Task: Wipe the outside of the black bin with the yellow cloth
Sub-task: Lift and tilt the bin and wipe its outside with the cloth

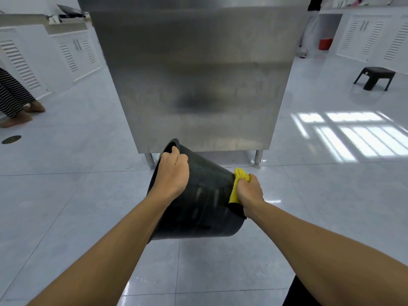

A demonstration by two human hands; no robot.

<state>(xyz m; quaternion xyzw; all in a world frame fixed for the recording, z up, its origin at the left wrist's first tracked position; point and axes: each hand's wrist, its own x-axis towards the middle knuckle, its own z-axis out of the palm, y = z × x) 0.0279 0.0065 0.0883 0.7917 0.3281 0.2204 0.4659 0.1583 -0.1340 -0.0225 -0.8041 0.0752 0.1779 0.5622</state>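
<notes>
The black bin [205, 202] is tipped on its side above the tiled floor, its open mouth turned to the left and its base to the right. My left hand [173, 173] grips the rim at the top, fingers curled over the edge. My right hand [249, 192] is closed on the bunched yellow cloth [237, 184] and presses it against the bin's base end on the right. Wet streaks show on the bin's side wall facing me.
A tall stainless steel cabinet [194, 74] on short legs stands just behind the bin. A black stool [375, 77] sits far right. A person's feet [19, 115] are at the left, another person stands at the back right beside a red bucket [325, 44]. White cupboards line both walls.
</notes>
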